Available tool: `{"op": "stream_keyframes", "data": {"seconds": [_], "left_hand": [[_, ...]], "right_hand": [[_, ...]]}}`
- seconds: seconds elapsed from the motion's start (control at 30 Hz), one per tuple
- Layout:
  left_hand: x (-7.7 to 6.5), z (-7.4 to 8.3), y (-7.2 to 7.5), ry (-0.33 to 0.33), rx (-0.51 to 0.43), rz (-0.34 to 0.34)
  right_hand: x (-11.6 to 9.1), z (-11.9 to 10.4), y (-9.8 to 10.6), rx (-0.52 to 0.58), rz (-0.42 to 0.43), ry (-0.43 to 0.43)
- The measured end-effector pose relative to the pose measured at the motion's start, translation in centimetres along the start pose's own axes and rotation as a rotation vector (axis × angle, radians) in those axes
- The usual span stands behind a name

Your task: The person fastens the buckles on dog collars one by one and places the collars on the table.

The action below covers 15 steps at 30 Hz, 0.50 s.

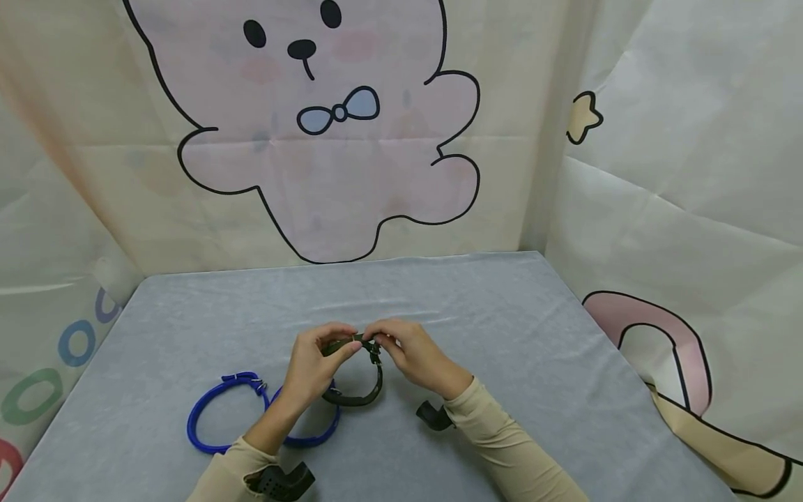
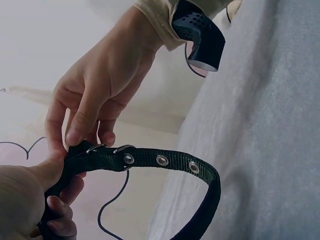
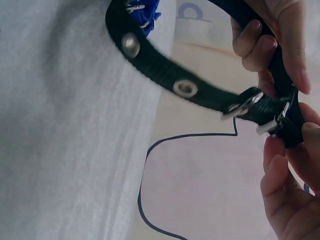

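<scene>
A dark green webbing collar (image 1: 354, 400) with metal eyelets and a buckle hangs in a loop from both hands, above the table. My left hand (image 1: 309, 362) pinches its upper left part between thumb and fingers. Close beside it, my right hand (image 1: 410, 352) pinches the strap by the buckle (image 3: 245, 106). The left wrist view shows the eyelets (image 2: 162, 160) along the strap, with the right fingertips at the strap's end. Two blue collars lie on the table: one loop (image 1: 196, 417) at the left, another (image 1: 314, 440) partly hidden behind my left hand and forearm.
A grey cloth covers the table (image 1: 477, 314). Cream curtains with a printed bear (image 1: 339, 181) stand behind and at the sides. A dark wrist-worn camera mount sits on each sleeve, the left one (image 1: 282, 482) low over the table.
</scene>
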<state>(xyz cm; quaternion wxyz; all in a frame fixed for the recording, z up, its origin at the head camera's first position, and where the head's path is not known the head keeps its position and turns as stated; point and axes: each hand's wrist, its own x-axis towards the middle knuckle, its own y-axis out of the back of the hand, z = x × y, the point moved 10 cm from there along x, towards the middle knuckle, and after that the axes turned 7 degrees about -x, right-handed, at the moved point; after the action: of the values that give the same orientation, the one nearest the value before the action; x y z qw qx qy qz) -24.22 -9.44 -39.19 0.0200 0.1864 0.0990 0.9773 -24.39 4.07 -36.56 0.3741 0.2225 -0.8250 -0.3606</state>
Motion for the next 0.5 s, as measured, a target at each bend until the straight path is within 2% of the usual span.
{"op": "stream_keyframes", "data": {"seconds": [0.2,0.5], "left_hand": [[-0.17,0.10,-0.07,0.012,-0.004,-0.013],[-0.04,0.09,0.25,0.016,0.027,0.005]], "right_hand": [[0.12,-0.39,-0.26,0.010,0.022,0.030],[0.03,-0.32,0.00,0.057,0.099,-0.018]]}}
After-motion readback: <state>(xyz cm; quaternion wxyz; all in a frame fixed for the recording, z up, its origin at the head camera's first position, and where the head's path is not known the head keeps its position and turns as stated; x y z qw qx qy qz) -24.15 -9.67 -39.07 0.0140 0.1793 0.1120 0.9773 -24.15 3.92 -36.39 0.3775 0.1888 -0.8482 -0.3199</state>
